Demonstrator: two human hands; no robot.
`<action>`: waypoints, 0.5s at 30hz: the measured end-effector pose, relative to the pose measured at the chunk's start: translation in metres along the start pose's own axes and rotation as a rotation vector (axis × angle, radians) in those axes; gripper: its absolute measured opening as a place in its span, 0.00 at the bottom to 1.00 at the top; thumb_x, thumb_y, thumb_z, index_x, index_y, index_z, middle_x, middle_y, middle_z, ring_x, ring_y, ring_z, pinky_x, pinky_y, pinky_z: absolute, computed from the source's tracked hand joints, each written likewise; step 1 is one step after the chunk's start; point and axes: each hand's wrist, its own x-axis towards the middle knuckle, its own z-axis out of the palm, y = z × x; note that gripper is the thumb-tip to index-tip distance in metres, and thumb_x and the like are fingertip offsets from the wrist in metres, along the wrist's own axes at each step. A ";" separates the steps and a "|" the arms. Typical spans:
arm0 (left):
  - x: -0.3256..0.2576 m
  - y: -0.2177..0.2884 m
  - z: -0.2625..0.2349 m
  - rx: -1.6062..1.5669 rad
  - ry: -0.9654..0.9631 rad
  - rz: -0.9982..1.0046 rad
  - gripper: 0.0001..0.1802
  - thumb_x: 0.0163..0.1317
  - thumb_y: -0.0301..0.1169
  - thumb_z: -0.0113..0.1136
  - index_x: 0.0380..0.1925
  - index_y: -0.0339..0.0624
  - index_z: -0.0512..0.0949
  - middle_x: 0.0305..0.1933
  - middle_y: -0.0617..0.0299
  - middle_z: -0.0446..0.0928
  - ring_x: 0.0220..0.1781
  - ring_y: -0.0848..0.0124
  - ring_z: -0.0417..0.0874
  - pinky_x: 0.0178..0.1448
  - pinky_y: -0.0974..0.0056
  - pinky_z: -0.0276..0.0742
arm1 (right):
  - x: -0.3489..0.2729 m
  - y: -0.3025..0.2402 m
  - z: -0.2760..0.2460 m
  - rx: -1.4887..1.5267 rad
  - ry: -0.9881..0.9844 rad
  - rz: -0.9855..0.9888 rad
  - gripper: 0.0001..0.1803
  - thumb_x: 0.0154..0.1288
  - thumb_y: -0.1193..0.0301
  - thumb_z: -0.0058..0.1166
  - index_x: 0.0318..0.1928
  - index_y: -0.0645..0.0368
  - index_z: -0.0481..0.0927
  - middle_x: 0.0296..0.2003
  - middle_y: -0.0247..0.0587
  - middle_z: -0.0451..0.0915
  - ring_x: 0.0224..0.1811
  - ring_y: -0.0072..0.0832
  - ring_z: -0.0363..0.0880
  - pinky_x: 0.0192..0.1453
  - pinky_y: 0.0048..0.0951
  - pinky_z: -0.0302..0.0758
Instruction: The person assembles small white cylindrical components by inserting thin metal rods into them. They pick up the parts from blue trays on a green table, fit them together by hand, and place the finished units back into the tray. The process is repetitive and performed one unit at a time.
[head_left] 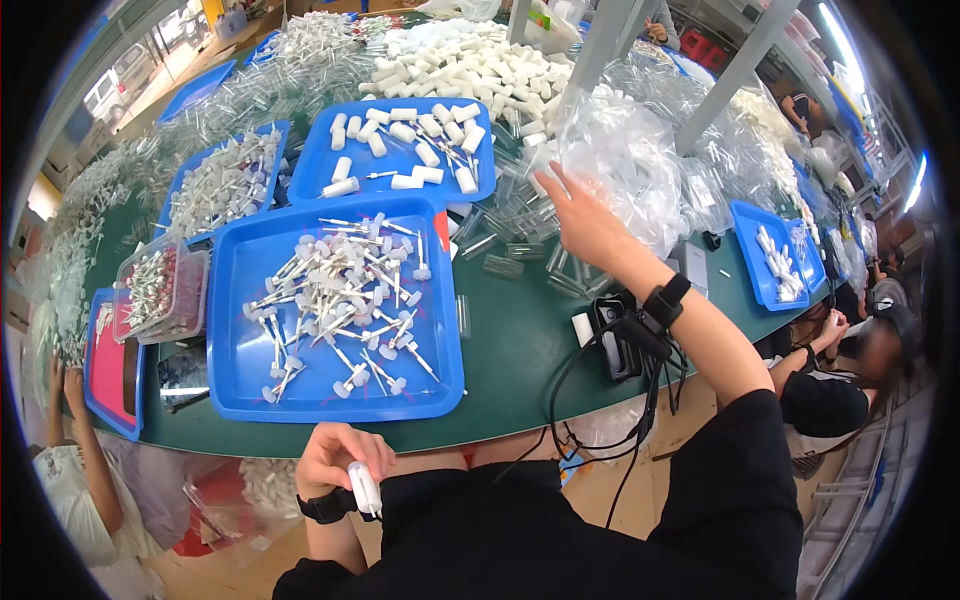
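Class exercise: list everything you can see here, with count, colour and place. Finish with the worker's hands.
Table: one, green, centre
Trays: several, blue, left, centre and right
Stick-like parts: many, mostly white, large front tray
Cylinders: many, white, rear tray and heap
Tubes: uncountable, clear, mid-table
Plastic bag: at least one, clear, beside right hand
Device with cables: one, black, front right
Posts: at least two, grey, rear
Other people: at least three, left, right, rear
Wristbands: two, black, wrists
Left hand: one, holding white piece, lower centre
Right hand: one, over tubes
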 end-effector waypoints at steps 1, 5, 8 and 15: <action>-0.001 -0.002 0.000 -0.004 0.001 0.005 0.16 0.47 0.23 0.66 0.37 0.35 0.75 0.33 0.46 0.78 0.35 0.57 0.78 0.47 0.51 0.68 | -0.003 0.005 0.003 0.060 -0.149 0.091 0.31 0.49 0.85 0.45 0.58 0.60 0.64 0.56 0.58 0.64 0.56 0.51 0.66 0.59 0.40 0.67; -0.004 -0.001 -0.002 0.004 -0.010 0.013 0.16 0.47 0.24 0.67 0.38 0.35 0.75 0.33 0.46 0.78 0.36 0.57 0.78 0.48 0.51 0.68 | -0.009 -0.004 -0.017 0.022 -0.086 -0.001 0.24 0.50 0.78 0.48 0.52 0.63 0.70 0.52 0.58 0.69 0.50 0.48 0.73 0.51 0.40 0.72; -0.007 0.000 -0.003 0.014 -0.019 -0.006 0.16 0.47 0.24 0.67 0.38 0.36 0.75 0.33 0.46 0.78 0.36 0.57 0.78 0.48 0.51 0.68 | -0.013 -0.038 -0.058 -0.042 -0.485 0.075 0.18 0.49 0.67 0.55 0.41 0.63 0.77 0.42 0.53 0.77 0.41 0.44 0.78 0.43 0.40 0.75; -0.004 -0.001 -0.003 0.022 -0.048 0.006 0.16 0.47 0.24 0.67 0.38 0.36 0.76 0.33 0.46 0.79 0.36 0.57 0.78 0.48 0.51 0.68 | -0.045 -0.052 -0.036 -0.276 -0.853 -0.018 0.18 0.46 0.57 0.58 0.27 0.60 0.81 0.27 0.49 0.81 0.33 0.42 0.81 0.37 0.39 0.76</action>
